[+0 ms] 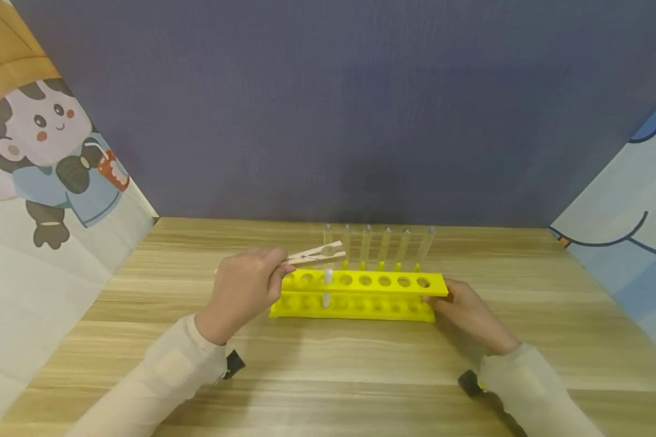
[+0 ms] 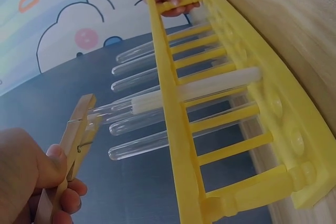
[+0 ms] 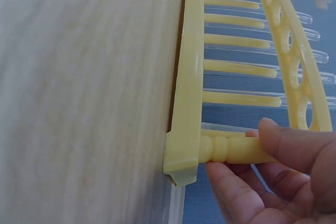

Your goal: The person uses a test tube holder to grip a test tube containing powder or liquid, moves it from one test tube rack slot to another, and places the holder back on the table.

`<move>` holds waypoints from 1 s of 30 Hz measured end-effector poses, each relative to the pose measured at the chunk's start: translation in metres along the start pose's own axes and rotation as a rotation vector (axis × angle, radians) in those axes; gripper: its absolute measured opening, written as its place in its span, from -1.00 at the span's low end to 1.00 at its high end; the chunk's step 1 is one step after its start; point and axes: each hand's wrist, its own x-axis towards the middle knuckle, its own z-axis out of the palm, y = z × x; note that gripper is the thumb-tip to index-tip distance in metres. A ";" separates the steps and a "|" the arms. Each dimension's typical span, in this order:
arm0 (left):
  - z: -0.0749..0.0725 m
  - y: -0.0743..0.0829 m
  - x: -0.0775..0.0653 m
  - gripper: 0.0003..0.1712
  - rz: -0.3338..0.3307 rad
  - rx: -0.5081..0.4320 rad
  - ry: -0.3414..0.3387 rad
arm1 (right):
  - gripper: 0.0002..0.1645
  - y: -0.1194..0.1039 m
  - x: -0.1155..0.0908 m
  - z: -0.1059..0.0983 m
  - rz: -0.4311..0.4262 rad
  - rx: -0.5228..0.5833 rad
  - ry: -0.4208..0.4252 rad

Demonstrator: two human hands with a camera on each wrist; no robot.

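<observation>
My left hand point(image 1: 248, 288) pinches a wooden test tube clamp point(image 1: 306, 255), its thumb and fingers around the handles. The clamp's far end sits around the clear upper part of a test tube with white contents point(image 2: 210, 86). That tube stands through a top hole of the yellow test tube rack point(image 1: 355, 313), its lower end at the base. At the rack's right end, my right hand point(image 3: 299, 166) grips the yellow end post point(image 3: 239, 149) between thumb and fingers.
Several clear test tubes point(image 1: 365, 246) stand upside down over the pegs along the rack's far side. A wood-grain table point(image 1: 361, 376) carries the rack. Behind rises a dark blue panel point(image 1: 339, 121), with cartoon-printed sheets point(image 1: 11, 273) at the sides.
</observation>
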 end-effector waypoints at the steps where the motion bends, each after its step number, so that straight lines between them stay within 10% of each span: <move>1: 0.000 0.000 0.001 -0.71 0.001 -0.001 0.000 | -0.62 0.000 0.000 0.000 0.000 -0.002 0.003; 30: -0.004 -0.002 0.000 -0.83 -0.047 -0.001 -0.037 | -0.62 0.000 0.001 0.000 -0.002 -0.013 0.002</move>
